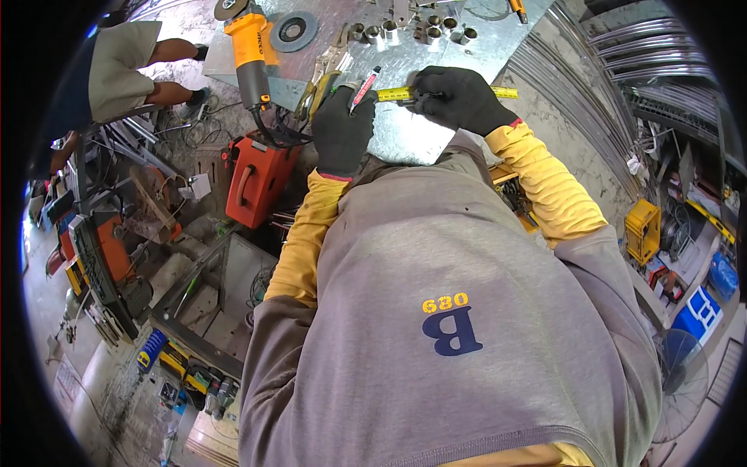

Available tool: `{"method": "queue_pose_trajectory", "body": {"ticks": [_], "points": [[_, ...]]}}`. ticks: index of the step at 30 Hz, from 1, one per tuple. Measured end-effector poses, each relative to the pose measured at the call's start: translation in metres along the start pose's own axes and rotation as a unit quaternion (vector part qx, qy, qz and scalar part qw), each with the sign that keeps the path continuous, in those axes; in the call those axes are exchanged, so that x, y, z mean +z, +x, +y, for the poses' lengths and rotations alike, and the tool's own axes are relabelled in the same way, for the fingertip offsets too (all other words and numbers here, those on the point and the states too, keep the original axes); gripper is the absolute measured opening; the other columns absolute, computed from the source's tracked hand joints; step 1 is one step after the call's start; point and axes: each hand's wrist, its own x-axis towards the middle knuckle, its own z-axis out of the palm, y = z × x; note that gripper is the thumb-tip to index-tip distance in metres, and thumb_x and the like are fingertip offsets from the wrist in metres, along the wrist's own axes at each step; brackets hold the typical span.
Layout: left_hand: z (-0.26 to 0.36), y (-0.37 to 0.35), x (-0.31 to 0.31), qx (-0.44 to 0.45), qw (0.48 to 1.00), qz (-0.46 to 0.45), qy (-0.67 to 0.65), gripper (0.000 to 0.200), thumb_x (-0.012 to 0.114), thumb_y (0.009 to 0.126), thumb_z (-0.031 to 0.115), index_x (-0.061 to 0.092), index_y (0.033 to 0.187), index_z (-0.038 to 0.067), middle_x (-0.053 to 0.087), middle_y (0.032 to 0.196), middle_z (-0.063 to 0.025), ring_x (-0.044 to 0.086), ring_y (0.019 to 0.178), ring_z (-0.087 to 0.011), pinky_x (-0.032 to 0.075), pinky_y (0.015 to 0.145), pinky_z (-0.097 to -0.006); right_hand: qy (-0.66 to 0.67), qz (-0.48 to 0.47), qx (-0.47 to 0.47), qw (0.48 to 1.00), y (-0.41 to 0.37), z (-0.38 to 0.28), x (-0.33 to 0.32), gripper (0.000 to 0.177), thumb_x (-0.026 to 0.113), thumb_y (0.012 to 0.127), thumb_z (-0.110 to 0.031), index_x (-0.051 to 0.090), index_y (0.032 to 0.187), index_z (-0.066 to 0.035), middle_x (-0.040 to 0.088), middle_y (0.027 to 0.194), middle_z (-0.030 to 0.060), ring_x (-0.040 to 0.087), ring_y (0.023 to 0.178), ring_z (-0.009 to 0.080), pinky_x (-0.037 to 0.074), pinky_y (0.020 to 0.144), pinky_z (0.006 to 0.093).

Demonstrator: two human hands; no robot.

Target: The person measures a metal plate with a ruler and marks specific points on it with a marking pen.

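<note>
A tape measure (504,93) is pinched on the metal sheet (405,138) by the right hand (461,97) at 1 o'clock. A marker (364,87) is held in the left hand's (342,128) grip at 12. Measuring appears to be in hand; marking likely calls for a steady tape.

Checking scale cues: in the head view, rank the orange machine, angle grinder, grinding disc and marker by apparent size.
1. orange machine, largest even though it seems farther from the camera
2. angle grinder
3. grinding disc
4. marker, thin, held in the left hand
</note>
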Motion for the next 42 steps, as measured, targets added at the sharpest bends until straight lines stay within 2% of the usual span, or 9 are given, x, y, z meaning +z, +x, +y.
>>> {"method": "queue_pose_trajectory", "body": {"ticks": [9,11,13,15,17,18,19,22,42], "points": [[0.009,0.001,-0.009,-0.034,0.999,-0.019,0.001,0.031,0.073,0.097,0.034,0.073,0.097,0.003,0.070,0.081,-0.0184,0.069,0.071,-0.0398,0.052,0.066,-0.0479,0.013,-0.003,0.002,1.000,0.001,-0.003,-0.002,0.022,0.076,0.087,-0.021,0.076,0.104,-0.008,0.074,0.101,0.0062,0.071,0.083,0.0305,0.058,0.075,0.0400],[0.012,0.002,-0.015,0.082,0.988,0.104,0.075,0.030,0.072,0.098,0.033,0.071,0.093,0.003,0.068,0.077,-0.0184,0.067,0.069,-0.0398,0.052,0.065,-0.0483,0.007,-0.009,0.008,1.000,0.001,-0.006,-0.003,0.022,0.075,0.087,-0.021,0.076,0.104,-0.008,0.074,0.101,0.0063,0.071,0.082,0.0306,0.058,0.074,0.0402],[0.015,0.001,-0.027,-0.005,0.999,0.038,0.035,0.022,0.068,0.100,0.024,0.070,0.095,0.003,0.067,0.077,-0.0171,0.066,0.067,-0.0373,0.052,0.063,-0.0470,0.003,-0.006,-0.004,1.000,0.002,-0.005,-0.003,0.020,0.074,0.088,-0.021,0.076,0.104,-0.008,0.073,0.100,0.0067,0.071,0.082,0.0310,0.057,0.074,0.0409],[0.009,0.007,-0.033,0.275,0.942,0.134,0.140,0.010,0.066,0.098,0.012,0.070,0.099,0.003,0.067,0.080,-0.0156,0.065,0.065,-0.0346,0.051,0.060,-0.0439,-0.003,-0.004,-0.007,1.000,0.001,-0.006,-0.003,0.020,0.074,0.088,-0.021,0.075,0.103,-0.008,0.073,0.098,0.0070,0.071,0.082,0.0311,0.057,0.074,0.0412],[0.010,0.005,-0.034,0.267,0.949,0.117,0.118,0.015,0.067,0.094,0.003,0.072,0.108,0.004,0.068,0.082,-0.0119,0.067,0.065,-0.0263,0.051,0.058,-0.0378,-0.009,-0.005,-0.011,1.000,0.001,-0.007,-0.003,0.020,0.073,0.088,-0.021,0.075,0.103,-0.008,0.072,0.097,0.0072,0.070,0.082,0.0313,0.057,0.074,0.0415],[0.010,0.005,-0.032,0.122,0.990,0.026,-0.068,0.018,0.068,0.096,0.006,0.071,0.113,0.001,0.070,0.088,-0.0114,0.070,0.072,-0.0230,0.055,0.060,-0.0378,-0.003,0.001,-0.013,1.000,0.001,-0.007,-0.002,0.020,0.073,0.088,-0.021,0.075,0.103,-0.007,0.072,0.097,0.0073,0.071,0.082,0.0313,0.057,0.073,0.0416],[0.011,0.006,-0.029,-0.031,0.965,-0.068,-0.250,0.023,0.070,0.097,0.008,0.070,0.118,-0.002,0.072,0.094,-0.0108,0.073,0.079,-0.0197,0.058,0.063,-0.0379,0.003,0.008,-0.014,1.000,0.001,-0.007,-0.002,0.020,0.073,0.088,-0.021,0.074,0.102,-0.007,0.072,0.096,0.0073,0.071,0.082,0.0313,0.057,0.073,0.0418],[0.016,-0.003,-0.010,-0.080,0.888,-0.058,-0.449,0.017,0.068,0.101,0.008,0.075,0.114,0.000,0.073,0.084,-0.0029,0.065,0.068,-0.0087,0.050,0.058,-0.0259,-0.024,-0.005,-0.020,1.000,0.001,-0.005,-0.004,0.021,0.074,0.088,-0.021,0.074,0.104,-0.007,0.072,0.097,0.0071,0.071,0.083,0.0313,0.057,0.074,0.0418],[0.025,-0.010,-0.014,-0.025,0.958,-0.110,-0.265,0.024,0.076,0.097,0.011,0.076,0.119,0.001,0.073,0.083,-0.0010,0.061,0.069,-0.0054,0.049,0.062,-0.0231,-0.011,-0.029,-0.010,0.999,0.002,-0.003,-0.004,0.020,0.076,0.088,-0.025,0.073,0.101,-0.011,0.070,0.092,0.0078,0.069,0.079,0.0324,0.056,0.071,0.0437]]}}
